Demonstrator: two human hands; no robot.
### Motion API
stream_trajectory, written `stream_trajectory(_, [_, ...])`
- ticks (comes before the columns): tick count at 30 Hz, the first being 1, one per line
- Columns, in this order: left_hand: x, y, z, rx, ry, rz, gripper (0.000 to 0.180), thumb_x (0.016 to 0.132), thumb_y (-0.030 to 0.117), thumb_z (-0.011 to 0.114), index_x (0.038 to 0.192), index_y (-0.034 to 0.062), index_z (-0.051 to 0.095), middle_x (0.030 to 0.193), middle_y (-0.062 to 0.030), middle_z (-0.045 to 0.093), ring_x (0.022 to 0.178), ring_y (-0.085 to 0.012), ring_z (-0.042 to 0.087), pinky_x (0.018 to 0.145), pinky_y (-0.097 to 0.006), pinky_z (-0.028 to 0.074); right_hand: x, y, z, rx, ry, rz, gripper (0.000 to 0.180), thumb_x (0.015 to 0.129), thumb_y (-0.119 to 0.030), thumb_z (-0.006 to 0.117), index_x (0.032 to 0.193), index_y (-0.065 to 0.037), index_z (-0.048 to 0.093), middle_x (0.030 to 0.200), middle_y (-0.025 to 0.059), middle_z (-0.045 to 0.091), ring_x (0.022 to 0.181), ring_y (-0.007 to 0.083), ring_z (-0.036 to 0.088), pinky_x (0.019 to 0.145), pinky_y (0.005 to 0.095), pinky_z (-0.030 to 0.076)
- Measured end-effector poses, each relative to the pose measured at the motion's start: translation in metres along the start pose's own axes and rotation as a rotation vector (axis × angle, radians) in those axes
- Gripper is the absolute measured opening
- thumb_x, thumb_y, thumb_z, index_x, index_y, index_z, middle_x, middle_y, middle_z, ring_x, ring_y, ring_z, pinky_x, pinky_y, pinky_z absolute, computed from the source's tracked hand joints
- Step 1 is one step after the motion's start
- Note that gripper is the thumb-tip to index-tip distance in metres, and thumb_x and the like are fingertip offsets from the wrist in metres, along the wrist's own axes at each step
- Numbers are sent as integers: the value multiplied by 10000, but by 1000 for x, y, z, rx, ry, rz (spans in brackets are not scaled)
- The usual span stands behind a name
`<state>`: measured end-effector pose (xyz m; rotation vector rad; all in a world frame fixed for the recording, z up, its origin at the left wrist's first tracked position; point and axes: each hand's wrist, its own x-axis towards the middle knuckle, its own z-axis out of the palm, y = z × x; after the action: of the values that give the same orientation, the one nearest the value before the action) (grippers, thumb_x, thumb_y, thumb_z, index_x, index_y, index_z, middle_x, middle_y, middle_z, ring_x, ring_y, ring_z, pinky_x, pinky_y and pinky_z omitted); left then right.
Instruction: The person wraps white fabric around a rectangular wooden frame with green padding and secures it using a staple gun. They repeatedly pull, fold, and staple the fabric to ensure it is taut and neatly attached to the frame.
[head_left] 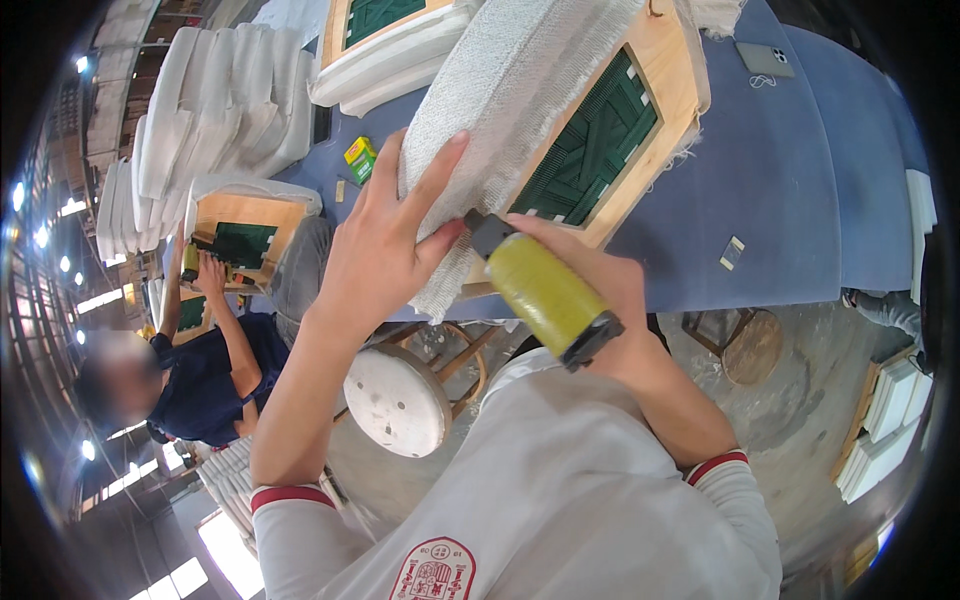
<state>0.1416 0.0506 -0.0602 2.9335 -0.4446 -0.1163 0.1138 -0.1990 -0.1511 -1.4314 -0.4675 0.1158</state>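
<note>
A wooden seat panel (683,75) with a dark green webbing centre (588,150) stands tilted in front of me on the blue table. Coarse white fabric (505,110) covers its padded side. My left hand (372,245) grips the fabric-covered edge at the near left corner, thumb and forefinger apart on the cloth. In my right hand (622,300) is a yellow-green staple gun (545,285) with black ends. Its black nose meets the near fabric edge, right beside my left thumb. The fingers of my right hand are mostly hidden behind the tool.
Blue table (760,190) carries a phone (764,60), a green-yellow box (360,158) and another padded panel (385,30). White cushions (215,110) are stacked left. A co-worker (215,370) at left handles a similar panel (255,215). Stools (398,402) stand below the table edge.
</note>
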Motion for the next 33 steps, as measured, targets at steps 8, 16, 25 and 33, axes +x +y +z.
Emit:
stream_trajectory(8, [-2, 10, -4, 6, -22, -46, 1069, 839, 120, 879, 1740, 429, 396, 1667, -325, 423, 1408, -532, 603, 1076, -531, 601, -2, 5, 10, -123, -74, -22, 877, 763, -54, 873, 1598, -92, 611, 1369, 187, 769, 1216, 372, 767, 1040, 389, 610])
stream_trajectory(16, [-4, 14, -6, 16, -13, -40, 1114, 827, 115, 890, 1752, 441, 361, 1664, -340, 417, 1407, -543, 597, 1078, -544, 598, -2, 3, 8, -107, -107, 5, 1109, 606, 31, 861, 1657, -134, 549, 1365, 214, 732, 1226, 467, 706, 1054, 457, 586])
stream_trajectory(25, [-8, 18, -8, 16, -12, -31, 1176, 772, 29, 856, 1759, 421, 351, 1658, -366, 407, 1390, -560, 596, 1086, -557, 586, -12, 1, 12, -41, -130, 35, 1089, 631, -1, 903, 1654, -157, 564, 1312, 196, 743, 1209, 429, 732, 1031, 437, 588])
stream_trajectory(33, [-12, 20, -4, 14, 25, -14, 1209, 754, 4, 864, 1763, 418, 342, 1656, -359, 405, 1349, -570, 613, 1058, -560, 599, -16, -1, 16, -158, -183, 114, 1173, 597, -54, 955, 1679, -222, 533, 1317, 174, 727, 1177, 408, 739, 1005, 431, 598])
